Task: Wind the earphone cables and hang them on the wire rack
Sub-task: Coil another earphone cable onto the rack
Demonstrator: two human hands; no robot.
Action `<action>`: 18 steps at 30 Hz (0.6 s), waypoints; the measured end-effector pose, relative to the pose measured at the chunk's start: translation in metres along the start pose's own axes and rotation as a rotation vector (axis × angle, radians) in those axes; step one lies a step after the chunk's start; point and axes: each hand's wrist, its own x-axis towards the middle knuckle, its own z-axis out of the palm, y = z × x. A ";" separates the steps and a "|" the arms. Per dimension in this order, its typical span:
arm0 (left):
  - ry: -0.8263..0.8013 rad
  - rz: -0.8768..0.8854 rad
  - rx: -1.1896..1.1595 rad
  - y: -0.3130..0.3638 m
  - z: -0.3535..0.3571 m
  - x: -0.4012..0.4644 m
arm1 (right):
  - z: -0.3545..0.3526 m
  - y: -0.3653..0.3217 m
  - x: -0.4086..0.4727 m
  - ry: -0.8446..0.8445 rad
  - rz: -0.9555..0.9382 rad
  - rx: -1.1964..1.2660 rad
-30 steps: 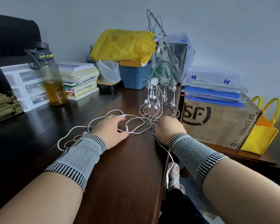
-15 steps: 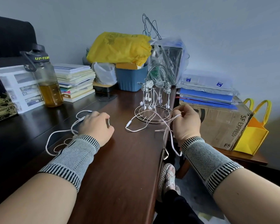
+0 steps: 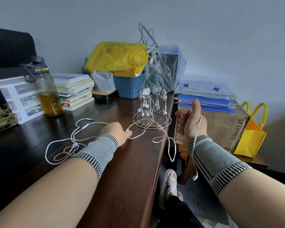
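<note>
Cable (image 3: 89, 125) sprawls left of the rack (image 3: 152, 102), running from the left hand (image 3: 117, 132), which pinches it, to the raised right hand (image 3: 190, 124), whose curled fingers grip it.

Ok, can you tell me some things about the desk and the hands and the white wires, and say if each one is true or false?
1. The right hand holds a white earphone cable up off the desk. True.
2. The wire rack has nothing on it. False: wound earphones already hang there.
3. The water bottle lies on its side. False: it stands upright.
4. The left hand rests on the desk, touching a cable. True.
5. A yellow bag sits beside the cardboard box. True.
</note>
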 end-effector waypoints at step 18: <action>0.239 0.388 -0.642 0.037 -0.039 -0.048 | -0.041 -0.018 0.008 0.026 -0.182 -0.936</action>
